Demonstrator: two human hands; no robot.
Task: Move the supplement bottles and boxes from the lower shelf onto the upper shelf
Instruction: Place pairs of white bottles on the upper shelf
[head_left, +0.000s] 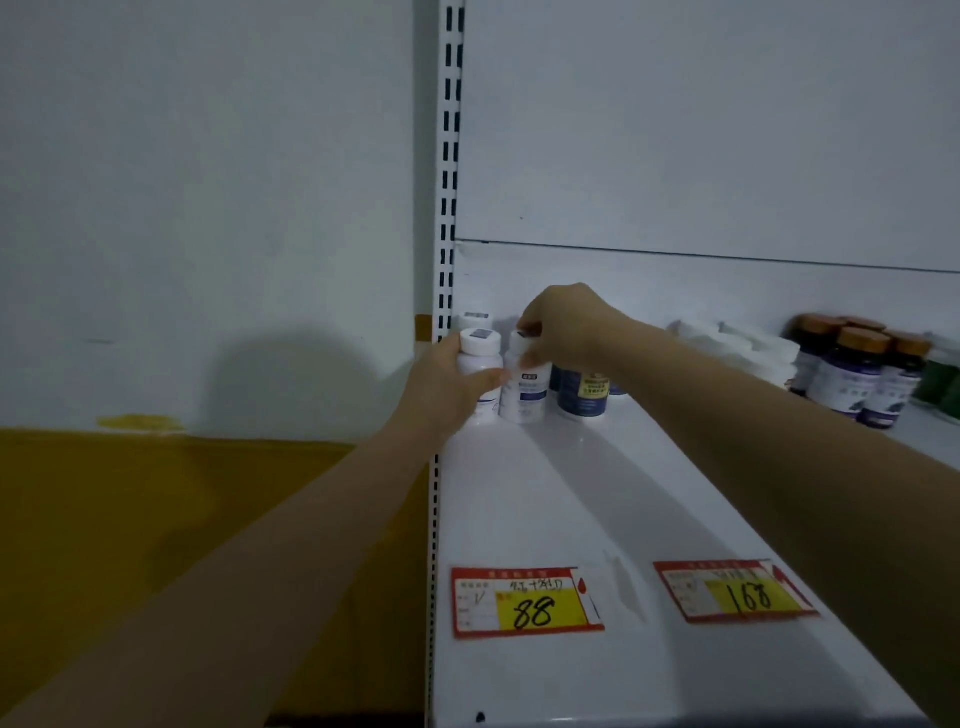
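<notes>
The left hand (448, 387) is clasping one upright white plastic bottle (482, 358), fingers curled round it, while the right hand (567, 326) is pinching a second upright bottle (525, 389) by its cap.

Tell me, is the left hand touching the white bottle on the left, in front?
Touching. The head view shows the left hand with its thumb and fingers curled round the white bottle, with no gap between them.

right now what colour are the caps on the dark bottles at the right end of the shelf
Orange-brown caps, best seen in the head view.
</notes>
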